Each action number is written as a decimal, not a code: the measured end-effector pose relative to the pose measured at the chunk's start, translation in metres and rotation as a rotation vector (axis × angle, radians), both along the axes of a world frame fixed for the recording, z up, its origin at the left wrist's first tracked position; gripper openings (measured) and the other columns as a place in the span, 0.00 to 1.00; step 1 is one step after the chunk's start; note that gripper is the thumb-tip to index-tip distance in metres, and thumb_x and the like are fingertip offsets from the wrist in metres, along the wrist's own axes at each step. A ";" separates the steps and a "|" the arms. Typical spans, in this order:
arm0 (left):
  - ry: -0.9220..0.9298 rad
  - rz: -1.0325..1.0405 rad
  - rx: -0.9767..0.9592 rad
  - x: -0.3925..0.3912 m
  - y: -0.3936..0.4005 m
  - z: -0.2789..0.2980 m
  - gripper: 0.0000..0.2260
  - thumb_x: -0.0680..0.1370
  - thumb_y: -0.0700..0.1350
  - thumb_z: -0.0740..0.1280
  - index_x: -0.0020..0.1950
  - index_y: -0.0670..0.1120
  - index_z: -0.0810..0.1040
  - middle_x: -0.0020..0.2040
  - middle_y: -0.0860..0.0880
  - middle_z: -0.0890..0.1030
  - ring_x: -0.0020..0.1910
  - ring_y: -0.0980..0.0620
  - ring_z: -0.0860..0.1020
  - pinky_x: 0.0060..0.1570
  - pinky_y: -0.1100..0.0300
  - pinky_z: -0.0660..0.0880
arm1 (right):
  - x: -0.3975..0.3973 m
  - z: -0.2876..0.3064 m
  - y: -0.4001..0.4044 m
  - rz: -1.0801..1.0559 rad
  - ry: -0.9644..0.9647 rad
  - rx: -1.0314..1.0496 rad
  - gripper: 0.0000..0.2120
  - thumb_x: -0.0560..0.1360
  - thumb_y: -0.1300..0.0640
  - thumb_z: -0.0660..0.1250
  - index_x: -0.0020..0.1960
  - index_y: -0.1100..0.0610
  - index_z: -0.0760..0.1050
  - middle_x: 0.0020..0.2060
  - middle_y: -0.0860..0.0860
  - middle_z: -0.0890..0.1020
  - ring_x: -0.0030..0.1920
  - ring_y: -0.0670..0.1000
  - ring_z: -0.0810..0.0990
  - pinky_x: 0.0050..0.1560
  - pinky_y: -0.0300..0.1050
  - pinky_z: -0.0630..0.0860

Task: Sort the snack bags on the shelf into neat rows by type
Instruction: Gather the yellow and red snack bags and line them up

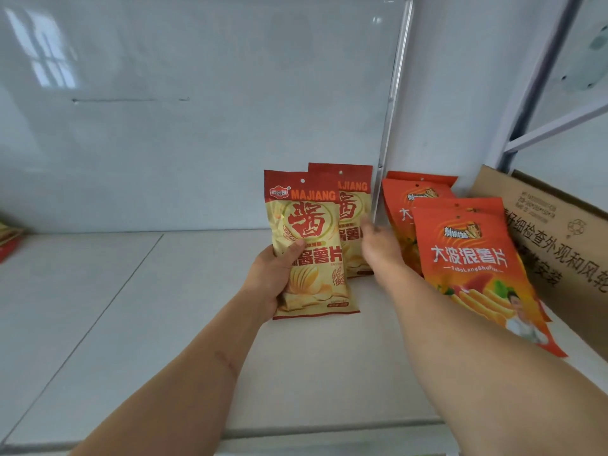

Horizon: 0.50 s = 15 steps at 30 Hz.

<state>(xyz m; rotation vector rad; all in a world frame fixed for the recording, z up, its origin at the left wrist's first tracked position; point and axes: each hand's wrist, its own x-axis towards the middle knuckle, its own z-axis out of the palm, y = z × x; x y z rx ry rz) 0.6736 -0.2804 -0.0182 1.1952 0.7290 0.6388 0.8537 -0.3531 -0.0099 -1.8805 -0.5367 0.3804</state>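
Note:
My left hand (274,278) grips a yellow and red MAJIANG chip bag (307,225) by its lower left side and holds it upright on the white shelf (131,307). Behind it stands a second MAJIANG bag (353,209), leaning on the back wall. My right hand (378,248) reaches to the right edge of that second bag, blurred; its fingers touch the bag, but whether it grips is unclear. To the right stand orange wavy-chip bags: the front one (473,258) and two more behind it (408,199).
A brown cardboard box (559,232) with printed characters stands at the far right behind the orange bags. A metal upright (391,103) rises at the back. Some red and yellow packaging (8,240) shows at the far left edge.

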 end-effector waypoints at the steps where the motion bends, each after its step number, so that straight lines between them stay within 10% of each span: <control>1: 0.032 0.031 0.045 0.005 -0.002 -0.001 0.17 0.77 0.55 0.71 0.60 0.47 0.79 0.51 0.47 0.87 0.48 0.45 0.86 0.52 0.44 0.82 | 0.000 0.001 -0.002 0.005 0.013 0.015 0.30 0.81 0.35 0.49 0.66 0.56 0.74 0.54 0.53 0.80 0.53 0.54 0.79 0.48 0.45 0.71; 6: 0.414 0.239 0.447 0.030 -0.010 -0.007 0.21 0.75 0.65 0.67 0.57 0.50 0.74 0.48 0.53 0.83 0.45 0.50 0.83 0.46 0.48 0.83 | 0.000 0.009 -0.011 0.083 0.121 0.090 0.34 0.80 0.31 0.46 0.71 0.54 0.71 0.66 0.54 0.77 0.63 0.54 0.76 0.58 0.47 0.69; 10: 0.581 0.282 0.624 0.046 -0.017 -0.013 0.25 0.74 0.69 0.64 0.59 0.51 0.73 0.50 0.54 0.82 0.48 0.49 0.82 0.49 0.47 0.81 | 0.002 0.007 -0.017 0.188 0.176 0.121 0.31 0.74 0.25 0.52 0.51 0.50 0.77 0.42 0.45 0.83 0.41 0.44 0.79 0.43 0.41 0.70; 15: 0.621 0.298 0.726 0.060 -0.018 -0.016 0.24 0.75 0.69 0.61 0.59 0.52 0.75 0.53 0.53 0.83 0.51 0.50 0.81 0.51 0.48 0.80 | 0.010 -0.005 -0.013 0.192 0.137 0.125 0.29 0.72 0.33 0.68 0.61 0.54 0.77 0.49 0.48 0.85 0.49 0.51 0.84 0.53 0.52 0.81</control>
